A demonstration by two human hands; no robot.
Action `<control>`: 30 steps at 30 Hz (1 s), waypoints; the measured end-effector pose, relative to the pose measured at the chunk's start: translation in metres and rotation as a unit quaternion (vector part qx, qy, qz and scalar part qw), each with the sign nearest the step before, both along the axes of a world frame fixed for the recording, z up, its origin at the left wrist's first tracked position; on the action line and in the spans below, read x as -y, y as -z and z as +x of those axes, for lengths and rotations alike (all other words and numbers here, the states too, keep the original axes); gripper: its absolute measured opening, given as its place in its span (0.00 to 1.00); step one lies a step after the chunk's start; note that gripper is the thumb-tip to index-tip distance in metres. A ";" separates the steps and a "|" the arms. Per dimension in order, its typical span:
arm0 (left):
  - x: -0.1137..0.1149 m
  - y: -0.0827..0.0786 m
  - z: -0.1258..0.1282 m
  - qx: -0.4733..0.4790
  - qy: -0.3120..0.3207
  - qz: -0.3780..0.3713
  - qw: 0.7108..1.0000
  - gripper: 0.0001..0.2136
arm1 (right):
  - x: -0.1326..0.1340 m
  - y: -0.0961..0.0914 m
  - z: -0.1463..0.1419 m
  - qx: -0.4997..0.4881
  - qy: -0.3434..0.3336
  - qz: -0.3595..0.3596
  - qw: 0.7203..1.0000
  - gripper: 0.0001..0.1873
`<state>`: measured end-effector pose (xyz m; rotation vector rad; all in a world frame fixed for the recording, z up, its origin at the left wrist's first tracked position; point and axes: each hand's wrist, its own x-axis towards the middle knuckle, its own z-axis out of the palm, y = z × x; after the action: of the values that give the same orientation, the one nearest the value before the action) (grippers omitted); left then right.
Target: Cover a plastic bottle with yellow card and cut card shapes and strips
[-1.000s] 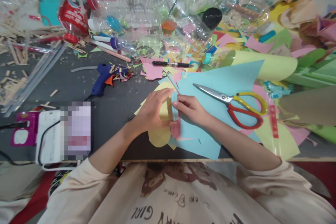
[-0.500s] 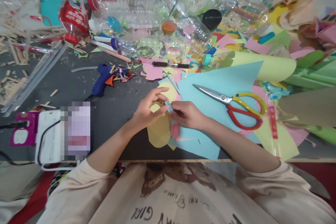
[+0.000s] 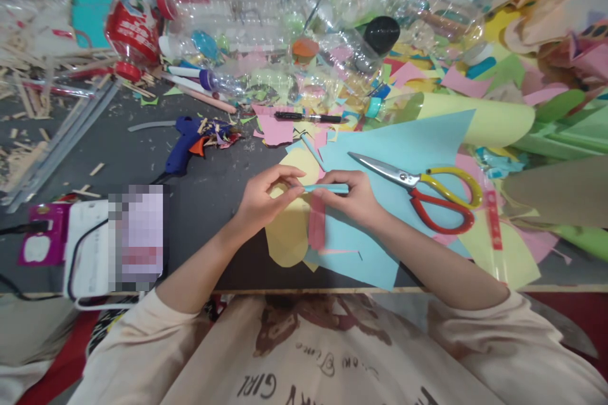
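A narrow light-blue paper strip [image 3: 336, 188] lies level between my two hands. My left hand [image 3: 266, 193] pinches its left end between thumb and fingers. My right hand [image 3: 354, 196] is closed on the strip farther right. Below the hands lie a rounded yellow paper piece [image 3: 287, 240], a pink paper strip [image 3: 316, 224] and a large light-blue sheet [image 3: 365, 240]. Scissors [image 3: 413, 183] with one yellow and one red handle rest on the sheet, right of my right hand. Another thin blue strip [image 3: 313, 152] lies just beyond my fingers.
A blue glue gun [image 3: 185, 142] lies at the left, near a white power strip [image 3: 88, 247]. A black pen [image 3: 308, 117] lies ahead. Clear plastic bottles [image 3: 256, 19] and coloured paper scraps crowd the back. A rolled yellow sheet [image 3: 479, 120] sits at the right.
The blue strip has turned from a steep angle to level, and more of it shows. My right hand has shifted slightly away from me and to the right.
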<state>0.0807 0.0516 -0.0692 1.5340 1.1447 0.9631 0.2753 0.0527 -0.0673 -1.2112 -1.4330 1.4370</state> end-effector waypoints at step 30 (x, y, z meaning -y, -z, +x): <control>0.011 -0.003 0.012 0.011 0.024 -0.044 0.999 0.16 | -0.003 0.011 -0.001 -0.060 -0.024 -0.041 0.997 0.19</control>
<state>0.0929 0.0403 -0.0665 1.4701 1.1144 0.8842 0.2746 0.0562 -0.0786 -1.1274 -1.3414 1.5871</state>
